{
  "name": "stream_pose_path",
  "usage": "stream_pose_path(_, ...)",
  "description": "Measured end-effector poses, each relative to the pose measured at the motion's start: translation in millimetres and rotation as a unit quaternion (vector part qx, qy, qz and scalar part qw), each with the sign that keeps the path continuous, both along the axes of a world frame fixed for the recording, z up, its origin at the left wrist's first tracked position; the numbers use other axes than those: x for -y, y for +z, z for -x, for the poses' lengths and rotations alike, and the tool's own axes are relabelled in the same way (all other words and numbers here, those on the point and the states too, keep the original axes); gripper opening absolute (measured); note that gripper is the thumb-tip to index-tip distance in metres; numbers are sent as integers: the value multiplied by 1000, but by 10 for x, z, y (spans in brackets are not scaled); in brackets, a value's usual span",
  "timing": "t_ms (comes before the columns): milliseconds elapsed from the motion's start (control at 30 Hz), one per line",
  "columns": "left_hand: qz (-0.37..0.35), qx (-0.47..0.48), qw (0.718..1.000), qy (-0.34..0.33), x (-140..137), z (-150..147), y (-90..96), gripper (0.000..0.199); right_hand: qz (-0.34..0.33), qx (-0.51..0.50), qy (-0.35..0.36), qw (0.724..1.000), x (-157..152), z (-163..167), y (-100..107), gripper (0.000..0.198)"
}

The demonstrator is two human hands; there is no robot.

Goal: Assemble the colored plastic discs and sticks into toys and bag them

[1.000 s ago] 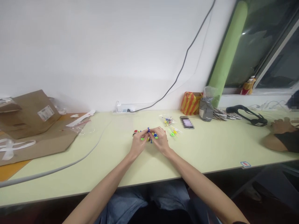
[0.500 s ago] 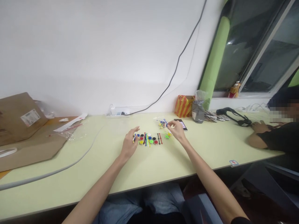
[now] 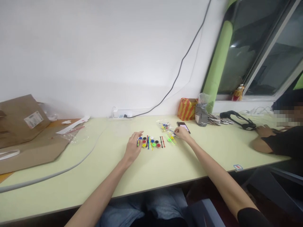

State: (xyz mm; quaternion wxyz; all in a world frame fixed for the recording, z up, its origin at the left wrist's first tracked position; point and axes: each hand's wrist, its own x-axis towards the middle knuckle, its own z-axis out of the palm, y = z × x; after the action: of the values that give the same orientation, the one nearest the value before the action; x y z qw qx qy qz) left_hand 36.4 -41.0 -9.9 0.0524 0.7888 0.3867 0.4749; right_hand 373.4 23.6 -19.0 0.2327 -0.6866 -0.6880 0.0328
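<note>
Pale-green laminate counter (image 3: 165, 164) carried everything. Left hand (image 3: 133, 147) rested loosely curled at the near end of the row of small coloured plastic discs and pins (image 3: 152, 142), fingertips touching it; half a second before it hovered open. Right hand (image 3: 182, 133) had dropped beyond, pinching at loose bright pins (image 3: 170, 138); grasp unclear. Farther: clear bag of pins (image 3: 164, 125), phone (image 3: 183, 126).
</note>
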Motion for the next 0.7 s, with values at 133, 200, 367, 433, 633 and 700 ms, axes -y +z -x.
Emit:
stream_pose_path(133, 4, -1, 1000, 2, 2, -1, 2, 46, -2, -3, 11, 1000, 12, 0, 33, 21)
stream_pose_path(200, 5, -3, 1000, 3, -1, -2, -6, 46, -14, -6, 10, 1000, 33, -2, 90, 24)
stream_pose_path(367, 10, -11, 1000, -1, -8, -11, -34, 46, -55, -27, 86, 994, 154, 186, 247, 25)
stream_pose_path(433, 13, -19, 1000, -1, -8, -15, -44, 45, -45, -40, 204, 977, 210, 360, 280, 21)
stream_pose_path(633, 30, -37, 999, 4, 0, -13, -70, 40, -8, -6, 300, 954, 241, 899, 254, 14)
stream_pose_path(700, 35, -38, 999, 2, -1, -14, -81, 40, -3, -11, 283, 959, 224, 993, 214, 10)
